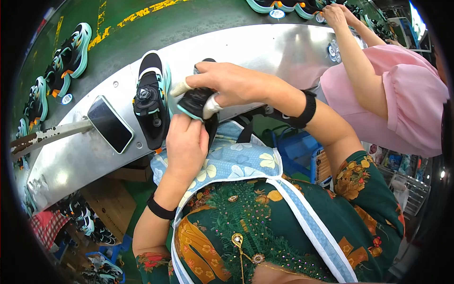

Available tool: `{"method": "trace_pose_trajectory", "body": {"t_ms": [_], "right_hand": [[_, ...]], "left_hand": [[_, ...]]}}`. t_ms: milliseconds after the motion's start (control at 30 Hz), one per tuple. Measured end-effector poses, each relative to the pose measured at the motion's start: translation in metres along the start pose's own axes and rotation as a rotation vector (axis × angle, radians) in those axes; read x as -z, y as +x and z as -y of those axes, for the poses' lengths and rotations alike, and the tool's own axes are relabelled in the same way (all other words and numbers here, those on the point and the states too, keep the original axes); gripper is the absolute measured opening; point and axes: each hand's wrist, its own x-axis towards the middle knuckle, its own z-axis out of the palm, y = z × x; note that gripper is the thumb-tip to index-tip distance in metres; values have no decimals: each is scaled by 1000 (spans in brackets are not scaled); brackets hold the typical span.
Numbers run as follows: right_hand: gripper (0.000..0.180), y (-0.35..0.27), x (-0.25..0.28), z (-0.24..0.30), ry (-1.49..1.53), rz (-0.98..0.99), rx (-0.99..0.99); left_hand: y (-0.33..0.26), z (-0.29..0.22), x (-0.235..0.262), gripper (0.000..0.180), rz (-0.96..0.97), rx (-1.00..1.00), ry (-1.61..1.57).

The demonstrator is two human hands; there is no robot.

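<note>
Between my hands at the metal table's near edge is a black sneaker (pixel 193 101) with a mint-coloured edge. My right hand (pixel 227 85) grips it from above, with pale covers on the thumb and a finger. My left hand (pixel 185 142), fingers curled, pinches at the sneaker's near end; what its fingertips hold is hidden. Just left of them, a matching black and mint sneaker (pixel 150 102) with a round dial on top lies on the metal table. Farther left rests a phone (pixel 111 124) with a dark screen.
The curved metal table edge (pixel 227 38) borders a green surface carrying more sneakers (pixel 71 54) at the far left. A worn metal bar (pixel 52 137) reaches in at left. Another person in a pink top (pixel 378 85) works at right. A cardboard box (pixel 111 203) stands below the table.
</note>
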Motion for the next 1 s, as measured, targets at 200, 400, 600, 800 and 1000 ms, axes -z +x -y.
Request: {"method": "trace_pose_trajectory", "body": {"t_ms": [200,400,600,800,1000], "right_hand": [[47,-15,5,27,-189,242,-191],[57,-12,-10,21,-286,144,-165],[35,-16,-1,6,460,-3,-196],[37,-18,-17,8,-326,-115,-176],[30,-21,-28,11,-166,-195,-155]], "left_hand": [[-4,1,3,6,-46,246,50],[22,7,45,29,362,999,-877],[13,12,31,19,390,992,-962],[9,1,13,18,294,980,-933],[6,2,7,19,253,935,-887]]}}
